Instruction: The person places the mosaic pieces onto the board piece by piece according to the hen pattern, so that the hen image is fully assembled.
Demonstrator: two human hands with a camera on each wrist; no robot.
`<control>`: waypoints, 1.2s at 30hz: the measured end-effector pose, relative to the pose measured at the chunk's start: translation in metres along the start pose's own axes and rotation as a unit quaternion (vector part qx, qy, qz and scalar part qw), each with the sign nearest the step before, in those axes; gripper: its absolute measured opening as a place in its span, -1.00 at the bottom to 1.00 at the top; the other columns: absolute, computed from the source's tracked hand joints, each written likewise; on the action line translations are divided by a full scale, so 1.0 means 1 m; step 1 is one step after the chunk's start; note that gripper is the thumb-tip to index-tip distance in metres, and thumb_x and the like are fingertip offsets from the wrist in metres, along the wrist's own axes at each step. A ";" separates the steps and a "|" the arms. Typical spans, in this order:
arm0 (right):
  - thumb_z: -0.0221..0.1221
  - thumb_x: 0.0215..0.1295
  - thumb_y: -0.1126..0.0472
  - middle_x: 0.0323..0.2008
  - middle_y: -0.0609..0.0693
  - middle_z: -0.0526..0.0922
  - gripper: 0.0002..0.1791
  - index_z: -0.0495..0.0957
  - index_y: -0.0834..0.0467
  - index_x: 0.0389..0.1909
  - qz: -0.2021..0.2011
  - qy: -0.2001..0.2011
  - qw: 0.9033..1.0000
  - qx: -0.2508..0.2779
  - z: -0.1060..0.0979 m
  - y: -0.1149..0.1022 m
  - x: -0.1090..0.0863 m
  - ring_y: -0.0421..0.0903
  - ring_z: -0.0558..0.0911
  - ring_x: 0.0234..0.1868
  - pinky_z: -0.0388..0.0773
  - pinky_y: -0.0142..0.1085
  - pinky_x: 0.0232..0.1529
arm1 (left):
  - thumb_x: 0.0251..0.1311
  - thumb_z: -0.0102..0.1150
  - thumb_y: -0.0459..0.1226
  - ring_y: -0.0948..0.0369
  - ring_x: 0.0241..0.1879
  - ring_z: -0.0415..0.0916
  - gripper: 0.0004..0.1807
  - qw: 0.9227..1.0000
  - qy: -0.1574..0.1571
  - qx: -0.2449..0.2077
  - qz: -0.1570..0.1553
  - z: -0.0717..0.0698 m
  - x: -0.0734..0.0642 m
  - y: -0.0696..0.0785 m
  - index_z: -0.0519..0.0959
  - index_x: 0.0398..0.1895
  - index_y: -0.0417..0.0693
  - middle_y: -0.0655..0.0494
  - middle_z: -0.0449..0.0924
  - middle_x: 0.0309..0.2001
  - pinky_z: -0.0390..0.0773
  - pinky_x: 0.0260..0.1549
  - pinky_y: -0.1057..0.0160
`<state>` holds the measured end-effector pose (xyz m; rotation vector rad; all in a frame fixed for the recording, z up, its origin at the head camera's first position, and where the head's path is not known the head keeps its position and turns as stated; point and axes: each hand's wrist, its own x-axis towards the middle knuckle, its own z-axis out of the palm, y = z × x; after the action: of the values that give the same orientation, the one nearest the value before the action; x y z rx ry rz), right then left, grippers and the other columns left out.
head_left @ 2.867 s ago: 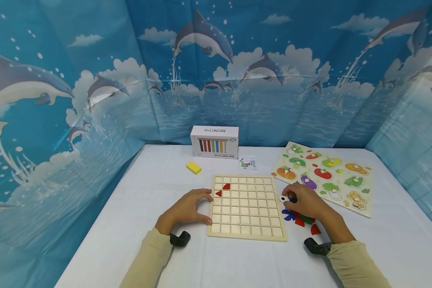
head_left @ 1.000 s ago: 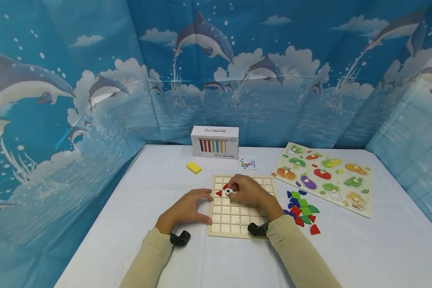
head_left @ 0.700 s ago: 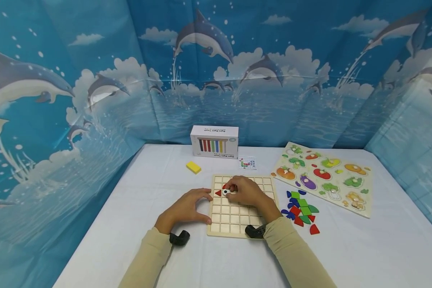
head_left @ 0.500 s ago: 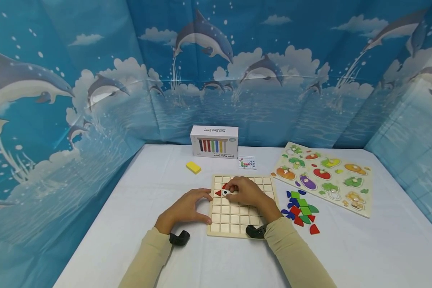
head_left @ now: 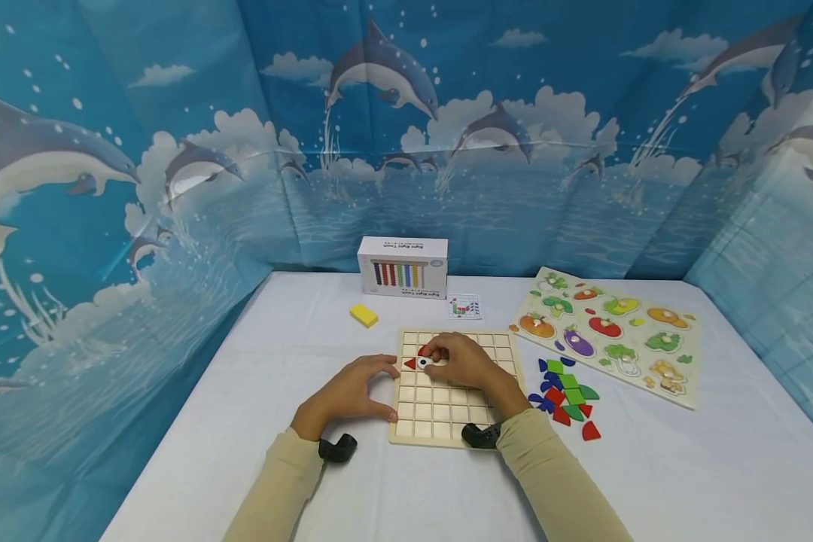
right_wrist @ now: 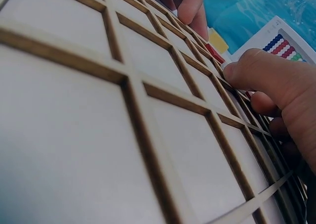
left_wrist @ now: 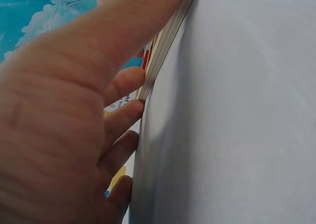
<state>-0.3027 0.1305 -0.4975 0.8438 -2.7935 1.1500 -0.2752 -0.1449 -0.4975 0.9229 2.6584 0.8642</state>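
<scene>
A pale wooden grid board lies in front of me, with a red triangle and a partly covered red quarter-circle piece in cells near its upper left corner. My right hand pinches a white piece with a black dot at the cell just right of the triangle, under the quarter-circle. My left hand rests against the board's left edge, thumb and fingers spread; in the left wrist view its fingertips touch the board's side.
Several blue, green and red shapes lie loose right of the board. Beyond them is a vegetable puzzle board. A pattern card, a yellow block and a white box stand or lie at the back.
My right hand has carried the white dotted piece from the loose shapes leftward to the board, then shifted it slightly left beside the red triangle. My left hand has stayed put.
</scene>
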 end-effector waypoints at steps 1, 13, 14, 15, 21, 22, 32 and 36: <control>0.45 0.15 0.20 -0.37 -0.16 0.57 -0.76 0.69 0.07 -0.16 0.001 0.000 1.000 0.000 0.000 0.000 0.000 -0.16 0.48 -0.33 0.49 -0.27 -0.30 | -0.17 0.57 0.24 0.13 0.47 0.14 -0.22 1.000 0.001 -0.001 0.004 0.000 0.000 0.000 0.54 0.15 0.22 0.24 0.33 0.44 0.16 0.43 0.00; 0.37 0.25 0.27 -0.36 -0.13 0.55 -0.74 0.66 0.17 -0.05 -0.006 -0.007 0.999 0.048 -0.012 -0.001 -0.014 -0.14 0.49 -0.32 0.49 -0.30 -0.29 | -0.19 0.58 0.24 0.15 0.47 0.14 -0.23 1.000 -0.001 -0.002 0.002 0.003 0.002 0.001 0.55 0.14 0.23 0.26 0.33 0.43 0.15 0.43 0.03; 0.36 0.27 0.28 -0.35 -0.13 0.55 -0.74 0.66 0.18 -0.04 -0.007 -0.009 0.999 0.049 -0.016 -0.002 -0.017 -0.14 0.50 -0.31 0.51 -0.30 -0.29 | -0.19 0.58 0.24 0.14 0.47 0.14 -0.23 1.000 -0.001 -0.003 0.002 0.004 0.001 0.002 0.55 0.14 0.23 0.25 0.33 0.43 0.15 0.43 0.02; 0.36 0.28 0.28 -0.34 -0.12 0.55 -0.74 0.65 0.19 -0.03 -0.009 -0.009 0.999 0.048 -0.020 -0.002 -0.020 -0.14 0.50 -0.29 0.53 -0.31 -0.27 | -0.18 0.58 0.23 0.13 0.47 0.14 -0.23 1.000 -0.001 -0.004 0.003 0.004 0.001 0.002 0.55 0.14 0.22 0.24 0.34 0.43 0.16 0.43 0.01; 0.31 0.34 0.28 -0.24 -0.12 0.58 -0.73 0.63 0.26 0.01 -0.022 -0.005 0.999 0.033 -0.049 0.000 -0.039 -0.13 0.53 -0.22 0.58 -0.25 -0.18 | -0.17 0.59 0.20 0.08 0.47 0.15 -0.23 1.000 0.003 -0.002 0.005 0.003 -0.002 0.001 0.55 0.14 0.18 0.18 0.34 0.44 0.18 0.41 -0.05; 0.30 0.35 0.28 -0.24 -0.12 0.58 -0.73 0.63 0.26 0.02 -0.018 -0.004 0.999 0.032 -0.054 0.002 -0.043 -0.13 0.53 -0.21 0.57 -0.24 -0.17 | -0.17 0.59 0.20 0.08 0.47 0.15 -0.23 1.000 0.004 0.000 0.004 0.002 -0.003 0.000 0.55 0.14 0.19 0.19 0.34 0.44 0.18 0.41 -0.05; 0.36 0.29 0.23 -0.18 -0.11 0.62 -0.71 0.64 0.18 0.01 0.068 0.008 0.996 -0.061 -0.096 0.038 -0.111 -0.09 0.56 -0.14 0.61 -0.08 -0.02 | -0.17 0.61 0.17 0.11 0.47 0.14 -0.24 1.000 0.008 0.000 0.008 0.000 -0.003 0.001 0.55 0.14 0.18 0.19 0.34 0.44 0.16 0.42 0.01; 0.42 0.21 0.16 -0.11 -0.04 0.64 -0.68 0.67 0.12 -0.03 0.115 0.017 0.985 -0.131 -0.112 0.046 -0.147 0.04 0.57 -0.02 0.57 0.13 0.06 | -0.18 0.61 0.18 0.10 0.47 0.14 -0.23 1.000 0.007 0.000 0.005 0.001 -0.001 0.002 0.55 0.14 0.19 0.20 0.33 0.44 0.16 0.42 -0.01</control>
<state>-0.2205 0.3009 -0.4750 0.4859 -2.9824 0.7784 -0.2728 -0.1439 -0.4970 0.9341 2.6682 0.8762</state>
